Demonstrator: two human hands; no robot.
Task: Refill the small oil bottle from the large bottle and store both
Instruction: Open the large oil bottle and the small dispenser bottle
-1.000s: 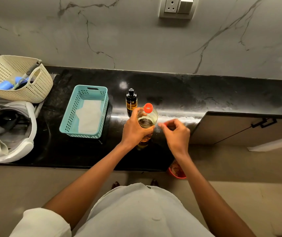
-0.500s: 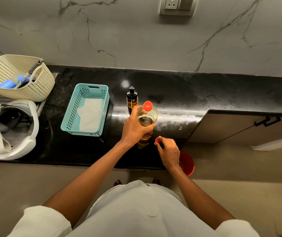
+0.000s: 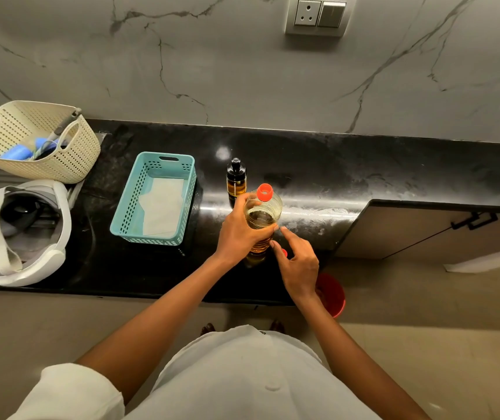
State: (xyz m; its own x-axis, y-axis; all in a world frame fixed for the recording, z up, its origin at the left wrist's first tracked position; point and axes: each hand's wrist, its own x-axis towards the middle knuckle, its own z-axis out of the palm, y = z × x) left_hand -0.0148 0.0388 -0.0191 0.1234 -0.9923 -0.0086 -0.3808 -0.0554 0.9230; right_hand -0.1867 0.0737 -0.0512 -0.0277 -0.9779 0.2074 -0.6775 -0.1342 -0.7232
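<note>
The large clear oil bottle (image 3: 262, 213) stands upright on the black counter (image 3: 348, 177), with amber oil in its lower part and a red top. My left hand (image 3: 236, 234) is wrapped around its left side. Just behind it stands the small dark oil bottle (image 3: 236, 180) with a black pump top, untouched. My right hand (image 3: 298, 265) hovers low at the base of the large bottle on its right, fingers apart and index finger stretched out. A small red cap (image 3: 284, 253) lies on the counter under those fingers, mostly hidden.
A teal slotted basket (image 3: 127, 204) lined with white paper sits left of the bottles. Further left are a cream basket (image 3: 70, 159) of utensils and a white headset (image 3: 24, 234). A cabinet door (image 3: 424, 228) hangs open at right, with a red bucket (image 3: 332, 294) on the floor below.
My right hand came down from beside the bottle's neck to the counter with the small red cap, and its fingers have spread. My left hand kept its hold on the large bottle.
</note>
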